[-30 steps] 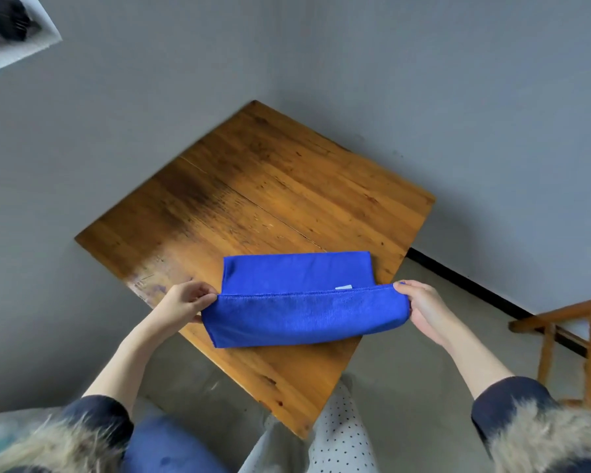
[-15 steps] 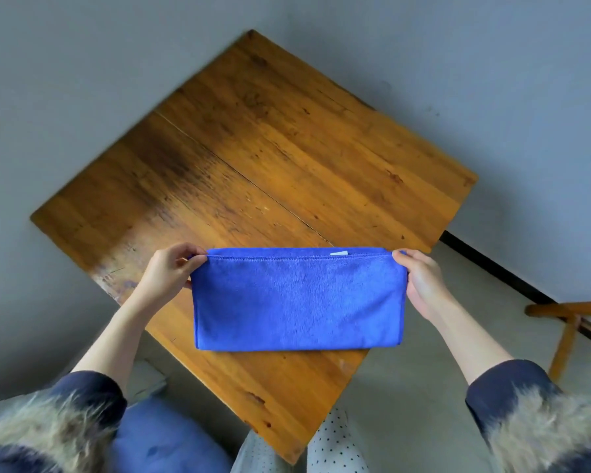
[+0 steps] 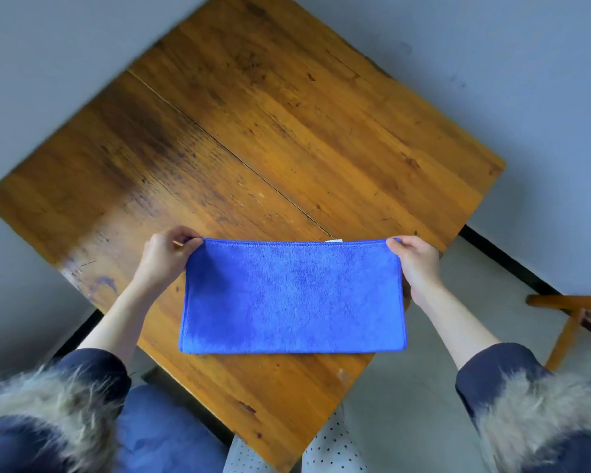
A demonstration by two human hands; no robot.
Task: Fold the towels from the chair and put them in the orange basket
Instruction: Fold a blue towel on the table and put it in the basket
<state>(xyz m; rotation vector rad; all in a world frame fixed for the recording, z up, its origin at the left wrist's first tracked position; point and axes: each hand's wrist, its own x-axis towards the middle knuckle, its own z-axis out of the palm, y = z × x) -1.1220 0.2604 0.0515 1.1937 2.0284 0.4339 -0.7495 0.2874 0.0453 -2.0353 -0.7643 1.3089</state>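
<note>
A blue towel lies folded in half on the near part of the wooden table, its long edges running left to right. A small white tag shows at its far edge. My left hand pinches the far left corner of the towel. My right hand pinches the far right corner. The orange basket is not in view.
Part of a wooden chair stands on the floor at the right edge. Grey walls meet behind the table. The table's near corner points toward my legs, and a blue cushion-like thing sits low at the left.
Both hands carried the near half of the towel away from me and laid it over the far half, edges now lined up. The view has tilted down toward the table.
</note>
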